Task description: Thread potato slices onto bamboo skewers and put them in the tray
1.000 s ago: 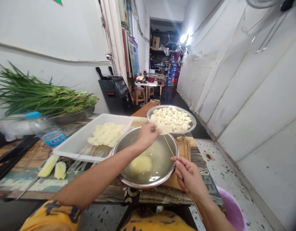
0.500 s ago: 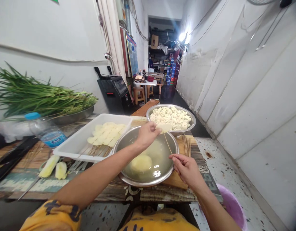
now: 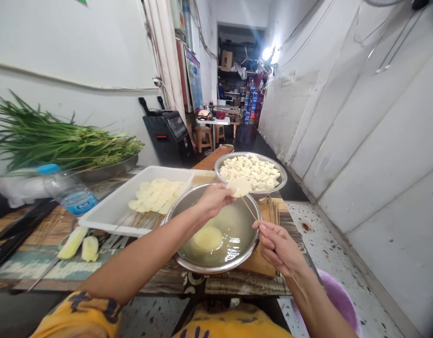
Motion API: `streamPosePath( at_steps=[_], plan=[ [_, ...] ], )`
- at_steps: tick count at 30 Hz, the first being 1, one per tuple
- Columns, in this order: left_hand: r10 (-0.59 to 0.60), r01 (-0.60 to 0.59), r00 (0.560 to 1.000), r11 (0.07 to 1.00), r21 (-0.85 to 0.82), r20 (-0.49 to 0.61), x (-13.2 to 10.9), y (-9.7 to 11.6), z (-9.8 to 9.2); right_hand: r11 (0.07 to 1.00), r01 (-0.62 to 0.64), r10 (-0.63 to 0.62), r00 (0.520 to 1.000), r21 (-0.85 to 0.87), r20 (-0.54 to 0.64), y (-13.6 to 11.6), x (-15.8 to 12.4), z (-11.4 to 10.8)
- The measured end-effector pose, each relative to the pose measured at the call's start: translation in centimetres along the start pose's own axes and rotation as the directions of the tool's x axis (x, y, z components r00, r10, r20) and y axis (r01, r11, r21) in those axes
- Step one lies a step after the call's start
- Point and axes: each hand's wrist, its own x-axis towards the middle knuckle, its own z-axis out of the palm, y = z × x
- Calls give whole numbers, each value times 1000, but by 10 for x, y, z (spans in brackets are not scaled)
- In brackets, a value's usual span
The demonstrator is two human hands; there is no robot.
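Observation:
My left hand (image 3: 218, 199) pinches a thin, pale potato slice (image 3: 239, 187) above the far rim of a steel bowl (image 3: 181, 260). A bamboo skewer (image 3: 250, 209) meets the slice at its lower edge; how deep it goes in I cannot tell. My right hand (image 3: 277, 246) is closed round that skewer, just over the bowl's right rim. Cloudy water fills the bowl, with potato slices (image 3: 206, 239) lying in it. Left of the bowl, a white plastic tray (image 3: 107, 220) holds skewered potato slices (image 3: 156, 195), their sticks toward me.
Behind stands a bowl of cauliflower pieces (image 3: 251, 171). Loose skewers (image 3: 274, 211) lie right of the water bowl. At left are a water bottle (image 3: 73, 195), two pale vegetable pieces (image 3: 72, 242) and a pan of green stalks (image 3: 107, 169). A purple tub (image 3: 338, 300) stands on the floor.
The potato slice has turned to show more of its flat face. My right hand has shifted slightly right and up along with the skewer.

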Motion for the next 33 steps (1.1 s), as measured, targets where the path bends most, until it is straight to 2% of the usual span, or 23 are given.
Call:
streamPosePath(
  at_steps=[2,3,5,7,10,12,13,16,18,20,24,27,33],
  plan=[
    [-30,30,1000,999,-18,1,0,1,0,966,119,-140,987,-230,-78,6,-1,-3],
    [-36,36,999,999,-24,1,1,1,0,908,186,-241,965,-374,-104,9,-2,-5],
    [-45,45,999,999,-28,5,1,1,0,732,292,-431,898,-615,-87,15,-3,-7],
    [-56,56,998,998,-25,11,1,2,0,575,352,-542,840,-739,-22,20,-4,-8],
    [-79,80,997,996,-43,21,1,4,0,461,414,-615,787,-785,54,24,-4,-8],
    [-84,86,996,993,-79,23,0,5,0,469,424,-617,785,-775,56,25,-4,-8],
    [-85,87,996,991,-99,29,0,5,0,507,413,-598,801,-757,37,26,-3,-8],
    [-91,102,993,983,-153,79,0,6,-1,718,326,-438,898,-615,-36,27,-3,-7],
    [-106,123,989,978,-169,103,-1,5,-1,804,280,-359,932,-524,-54,27,-4,-7],
    [-102,116,990,980,-162,93,-3,5,0,768,308,-410,910,-562,-61,26,-5,-7],
    [26,-20,995,998,-58,101,-9,8,4,555,353,-573,818,-754,-39,23,-8,-9],
    [73,-83,984,995,59,164,-11,11,6,484,347,-593,805,-803,-9,20,-11,-9],
    [242,-257,966,918,301,90,-6,2,5,415,379,-619,784,-827,49,19,-15,-9]
  ],
)
